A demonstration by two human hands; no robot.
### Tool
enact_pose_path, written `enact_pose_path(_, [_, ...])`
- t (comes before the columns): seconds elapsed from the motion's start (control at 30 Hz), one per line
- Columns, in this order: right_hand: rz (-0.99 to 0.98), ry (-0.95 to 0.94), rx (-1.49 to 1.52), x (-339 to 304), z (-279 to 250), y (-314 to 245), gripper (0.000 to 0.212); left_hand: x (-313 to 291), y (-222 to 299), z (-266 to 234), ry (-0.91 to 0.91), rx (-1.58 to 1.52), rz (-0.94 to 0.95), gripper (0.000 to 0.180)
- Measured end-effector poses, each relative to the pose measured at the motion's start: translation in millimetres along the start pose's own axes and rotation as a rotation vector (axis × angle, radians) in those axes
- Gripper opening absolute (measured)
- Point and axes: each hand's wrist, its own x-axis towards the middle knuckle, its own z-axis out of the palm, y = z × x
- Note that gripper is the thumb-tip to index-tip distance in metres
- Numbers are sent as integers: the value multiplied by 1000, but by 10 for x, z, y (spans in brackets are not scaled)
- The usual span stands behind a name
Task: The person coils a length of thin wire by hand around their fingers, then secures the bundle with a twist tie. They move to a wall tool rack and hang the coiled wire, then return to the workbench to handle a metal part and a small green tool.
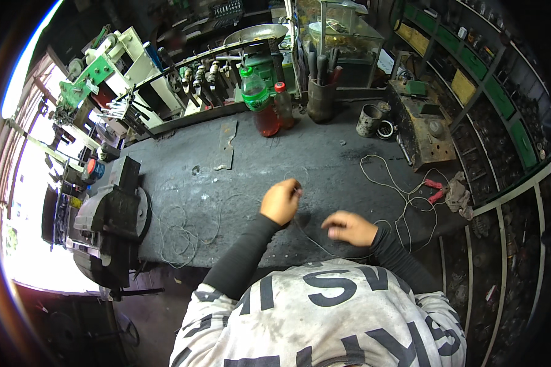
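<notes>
Over the middle of the bench, my left hand [280, 202] is closed, its fingers curled around a thin grey wire [315, 243]; the exact grip is partly hidden. The wire shows on both sides of that hand, and one stretch runs down toward the bench's near edge. To the right, my right hand [351, 228] hovers near this stretch with fingers loosely apart and nothing visible in them. Loose wire coils [183, 240] lie on the left of the bench. More wire loops [404, 202] spread at the right, by red-handled pliers [435, 190].
A dark vise [113, 220] stands at the bench's left edge. Along the back are a green-labelled bottle [260, 104], a smaller red-capped bottle [283, 105], a tool holder [321, 98] and a metal cup [369, 121]. A worn metal box [425, 131] and a rag [458, 196] occupy the right.
</notes>
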Motion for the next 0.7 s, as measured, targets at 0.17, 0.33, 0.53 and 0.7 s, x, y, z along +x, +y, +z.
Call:
enact_pose_path(0.17, [103,507,451,558,-209,29,36,-227,245,-743,132,-810,-111,8])
enact_pose_path(0.33, [-57,168,883,1250,-8,-502,45,-447,266,-1165,54,-1103,-100,8])
enact_pose_path(0.53, [-110,-249,1247,1422,-31,-761,26,-661,-57,-1223,252,-1179,-225,8])
enact_pose_path(0.7, [80,7,857,1315,-86,-1043,18,-683,-155,-849,506,-467,-172,33])
